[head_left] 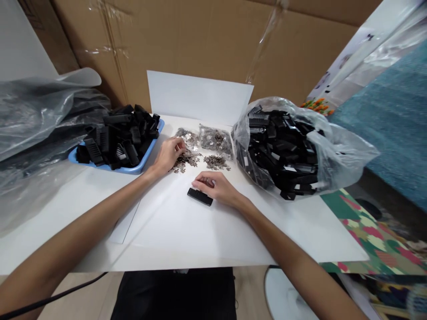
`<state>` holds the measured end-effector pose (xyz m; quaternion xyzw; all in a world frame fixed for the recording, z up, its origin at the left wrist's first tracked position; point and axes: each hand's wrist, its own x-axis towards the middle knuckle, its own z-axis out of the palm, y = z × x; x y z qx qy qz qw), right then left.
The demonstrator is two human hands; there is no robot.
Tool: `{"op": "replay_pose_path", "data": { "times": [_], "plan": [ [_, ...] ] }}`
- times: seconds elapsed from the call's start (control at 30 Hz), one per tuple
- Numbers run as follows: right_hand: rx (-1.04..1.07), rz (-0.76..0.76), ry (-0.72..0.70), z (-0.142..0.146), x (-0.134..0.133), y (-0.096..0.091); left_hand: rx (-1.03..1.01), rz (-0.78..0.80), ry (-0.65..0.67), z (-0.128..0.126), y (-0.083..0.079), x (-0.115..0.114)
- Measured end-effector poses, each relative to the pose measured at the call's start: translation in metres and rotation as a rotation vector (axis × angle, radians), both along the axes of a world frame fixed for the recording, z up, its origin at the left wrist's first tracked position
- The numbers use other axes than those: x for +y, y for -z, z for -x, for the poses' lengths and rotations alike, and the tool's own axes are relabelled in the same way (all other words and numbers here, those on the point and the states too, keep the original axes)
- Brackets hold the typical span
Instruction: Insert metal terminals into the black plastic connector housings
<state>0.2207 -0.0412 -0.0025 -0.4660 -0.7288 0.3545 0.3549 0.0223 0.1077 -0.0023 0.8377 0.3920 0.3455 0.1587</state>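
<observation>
My left hand [169, 154] reaches into a pile of small metal pieces [187, 159], its fingers bent and drawn together. What sits between those fingertips is too small to make out. Nearer to me, my right hand [215, 186] rests low over the white table with thumb and fingers pinched; anything inside the pinch is hidden. Just below it a single black oblong plastic part [200, 196] lies flat on the table. A second, smaller heap of metal pieces [216, 162] lies between and beyond the hands.
A blue tray [140, 167] heaped with black plastic parts stands at left. On the right, a clear plastic bag [343, 146] holds many more. Two small clear bags [216, 140] of metal pieces lie behind the heaps. A cardboard wall [200, 44] closes the back.
</observation>
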Motion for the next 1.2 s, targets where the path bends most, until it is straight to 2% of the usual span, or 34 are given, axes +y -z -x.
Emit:
{"op": "replay_pose_path", "data": {
  "times": [0.2, 0.3, 0.47, 0.57, 0.63, 0.7, 0.8, 0.9, 0.97, 1.1, 1.2],
  "plan": [
    [0.021, 0.046, -0.017, -0.006, -0.002, -0.001, 0.052, -0.017, 0.043, -0.001, -0.008, -0.004],
    [0.047, 0.071, -0.019, -0.012, -0.007, 0.001, 0.101, -0.054, 0.05, 0.002, -0.013, -0.016],
    [0.051, 0.1, 0.016, -0.028, -0.021, 0.003, 0.215, -0.079, 0.028, 0.038, -0.013, -0.067],
    [0.038, 0.119, 0.031, -0.036, -0.028, 0.003, 0.392, -0.053, 0.02, 0.063, -0.004, -0.098],
    [0.032, 0.131, 0.031, -0.039, -0.03, 0.003, 0.485, -0.029, 0.021, 0.068, 0.003, -0.109],
    [0.033, 0.141, 0.024, -0.039, -0.03, 0.002, 0.514, 0.005, 0.019, 0.062, 0.009, -0.11],
    [0.033, 0.15, 0.012, -0.039, -0.029, 0.001, 0.505, 0.069, 0.016, 0.04, 0.012, -0.101],
    [0.036, 0.156, -0.002, -0.04, -0.029, 0.002, 0.485, 0.091, 0.0, 0.018, 0.01, -0.084],
    [0.04, 0.162, -0.011, -0.04, -0.029, 0.002, 0.462, 0.076, -0.018, 0.012, 0.004, -0.075],
    [0.05, 0.196, -0.017, -0.043, -0.03, 0.0, 0.411, 0.027, -0.049, 0.026, -0.012, -0.078],
    [0.055, 0.211, -0.022, -0.046, -0.031, -0.002, 0.403, -0.014, 0.035, 0.046, -0.018, -0.096]
  ]
}}
